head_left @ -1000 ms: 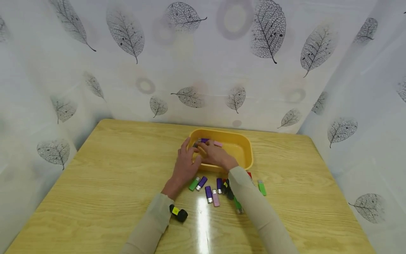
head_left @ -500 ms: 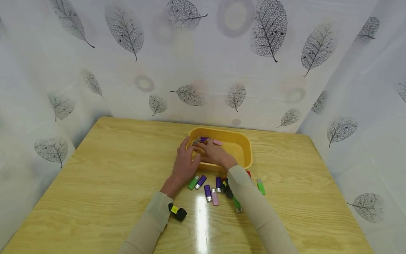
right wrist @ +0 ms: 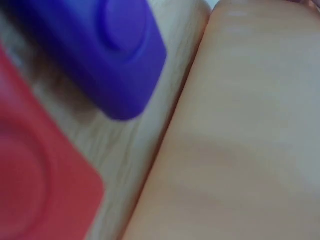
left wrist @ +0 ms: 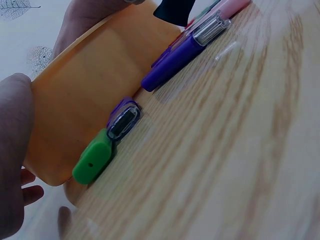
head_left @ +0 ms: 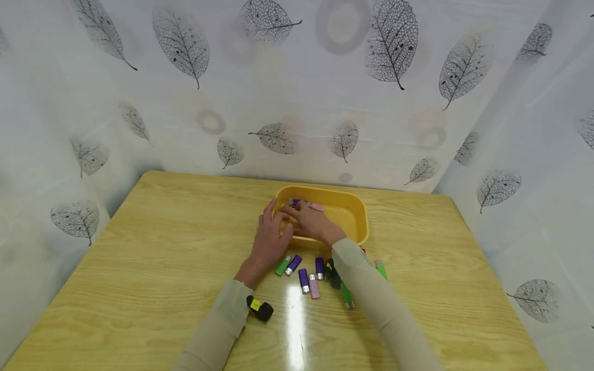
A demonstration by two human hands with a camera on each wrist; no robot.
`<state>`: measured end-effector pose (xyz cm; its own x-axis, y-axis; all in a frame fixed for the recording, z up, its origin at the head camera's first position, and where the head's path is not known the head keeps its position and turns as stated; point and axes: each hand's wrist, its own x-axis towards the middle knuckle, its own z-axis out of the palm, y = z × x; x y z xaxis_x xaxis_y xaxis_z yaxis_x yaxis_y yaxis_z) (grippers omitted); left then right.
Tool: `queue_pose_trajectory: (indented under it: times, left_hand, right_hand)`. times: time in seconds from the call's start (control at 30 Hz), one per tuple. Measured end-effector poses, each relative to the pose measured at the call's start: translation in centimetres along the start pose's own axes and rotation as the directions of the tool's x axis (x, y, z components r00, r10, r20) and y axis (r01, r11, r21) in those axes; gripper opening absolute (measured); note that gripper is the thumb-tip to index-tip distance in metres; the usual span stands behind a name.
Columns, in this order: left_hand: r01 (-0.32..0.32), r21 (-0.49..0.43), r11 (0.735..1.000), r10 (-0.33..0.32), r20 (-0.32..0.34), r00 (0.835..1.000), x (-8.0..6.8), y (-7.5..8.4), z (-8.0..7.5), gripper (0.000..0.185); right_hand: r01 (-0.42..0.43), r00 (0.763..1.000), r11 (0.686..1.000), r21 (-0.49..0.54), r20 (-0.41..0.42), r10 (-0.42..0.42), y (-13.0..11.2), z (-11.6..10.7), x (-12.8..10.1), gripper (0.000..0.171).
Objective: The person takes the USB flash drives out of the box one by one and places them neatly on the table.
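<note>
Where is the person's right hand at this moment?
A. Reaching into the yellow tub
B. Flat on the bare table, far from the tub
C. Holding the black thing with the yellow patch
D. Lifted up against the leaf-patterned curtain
A: in the head view the right hand reaches over the near rim of the yellow tub, fingers by the small purple and pink drives inside.

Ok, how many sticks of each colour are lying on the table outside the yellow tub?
Green sticks: 3
Purple sticks: 3
Pink stick: 1
Red stick: 1, half hidden
Black sticks: 2
Total: 10 outside the yellow tub
</note>
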<state>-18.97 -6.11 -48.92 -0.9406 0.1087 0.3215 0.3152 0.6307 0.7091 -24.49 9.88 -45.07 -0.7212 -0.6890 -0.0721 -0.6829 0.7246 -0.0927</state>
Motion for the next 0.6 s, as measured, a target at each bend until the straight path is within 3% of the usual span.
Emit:
queue_pose_trajectory:
  times: [0.27, 0.47, 0.6]
  left_hand:
    - [-0.003, -0.01, 1.0, 0.003, -0.001, 1.0, 0.28, 0.02, 0.07, 0.03]
    - [-0.002, -0.017, 1.0, 0.002, -0.006, 1.0, 0.38, 0.03, 0.01, 0.027]
    - [-0.002, -0.01, 1.0, 0.002, -0.001, 1.0, 0.27, -0.1, 0.01, 0.026]
  right_hand:
    - [-0.046, 0.999, 0.995, 0.089, -0.004, 0.046, 0.17, -0.18, 0.3, 0.054]
    - [-0.11, 0.993, 0.961, 0.252, -0.012, 0.117, 0.09, -0.27, 0.52, 0.048]
    - [-0.121, 0.991, 0.952, 0.282, -0.017, 0.131, 0.01, -0.13, 0.8, 0.041]
